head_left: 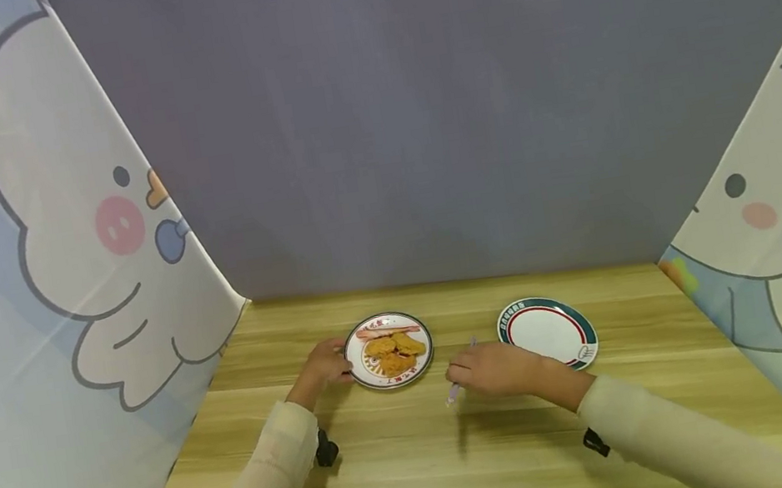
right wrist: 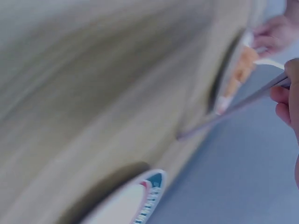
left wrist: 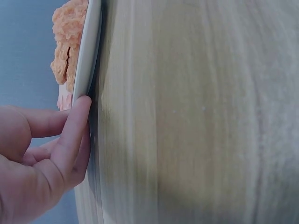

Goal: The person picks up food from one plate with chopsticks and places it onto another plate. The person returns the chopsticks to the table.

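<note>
The head view shows a person's two hands over a wooden table (head_left: pixel 409 465), the right hand (head_left: pixel 496 369) gripping a thin lavender stick (head_left: pixel 455 393) between its curled fingers and thumb. The stick is between two plates, its long axis running mostly front to back with a slant: the far end points toward the grey wall (head_left: pixel 418 122) and a little right, the near end toward the person and a little left. Its middle is hidden by the fingers, and the near end looks paler than the rest. In the right wrist view it slopes from the hand down and left to a narrow tip, the picture being too blurred to tell whether that tip touches anything. The left hand (head_left: pixel 325 362) pinches the left rim of the food plate (head_left: pixel 356 356), thumb on the food side and fingertips at the edge. That plate holds golden fried pieces (head_left: pixel 395 353) toward its near side and a pinkish strip (head_left: pixel 383 332) along its far side, this strip's long axis lying nearly left to right. The green plate (head_left: pixel 544 335), white inside a red ring and green rim, lies just beyond the right hand, its near edge beside the wrist. Pale sleeves (head_left: pixel 271 456) cover both forearms.
</note>
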The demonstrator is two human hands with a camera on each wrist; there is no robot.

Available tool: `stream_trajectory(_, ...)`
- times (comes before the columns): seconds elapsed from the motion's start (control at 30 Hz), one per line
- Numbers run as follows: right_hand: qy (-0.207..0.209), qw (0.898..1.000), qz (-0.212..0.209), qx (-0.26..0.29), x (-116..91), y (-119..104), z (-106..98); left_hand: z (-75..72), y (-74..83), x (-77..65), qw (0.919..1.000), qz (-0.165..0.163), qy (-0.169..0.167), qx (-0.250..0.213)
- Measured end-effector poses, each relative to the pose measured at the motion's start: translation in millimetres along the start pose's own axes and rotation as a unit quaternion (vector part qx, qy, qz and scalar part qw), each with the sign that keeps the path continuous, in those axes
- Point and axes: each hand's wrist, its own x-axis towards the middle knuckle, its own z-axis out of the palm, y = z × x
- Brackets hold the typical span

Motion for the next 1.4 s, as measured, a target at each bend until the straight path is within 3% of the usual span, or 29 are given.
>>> stream_trajectory(0.1, 0.021, 0.997, 0.043, 0.060, 4.9, 8.3, -17.0, 0.5, -1.1, -0.1, 1.0000, 0.003, 0.001, -0.006)
stream_trajectory(0.2, 0.031, 0.986, 0.096, 0.135, 8.6, 18.7, -32.4, 0.1, -1.3, 0.3, 1.0000, 0.003, 0.000, -0.009)
stream_trajectory(0.43, 0.006, 0.931, 0.236, 0.278, 13.9, 44.2, -57.3, 0.6, -2.2, 1.7, 1.0000, 0.002, -0.003, -0.005)
stream_trajectory(0.57, -0.015, 0.909, 0.273, 0.316, 13.5, 51.6, -59.2, 1.0, -3.6, 2.5, 1.0000, 0.002, -0.003, -0.008)
stream_trajectory(0.63, -0.023, 0.905, 0.274, 0.325, 13.8, 53.3, -57.9, 0.9, -3.9, 3.1, 1.0000, 0.003, 0.001, -0.009)
stream_trajectory(1.17, -0.074, 0.909, 0.246, 0.328, 19.7, 62.8, -57.1, -0.4, 1.4, 2.8, 1.0000, 0.001, -0.005, -0.005)
stream_trajectory(1.4, -0.090, 0.902, 0.217, 0.362, 21.0, 63.0, -53.4, -0.9, 1.3, 2.3, 1.0000, -0.005, -0.004, 0.001)
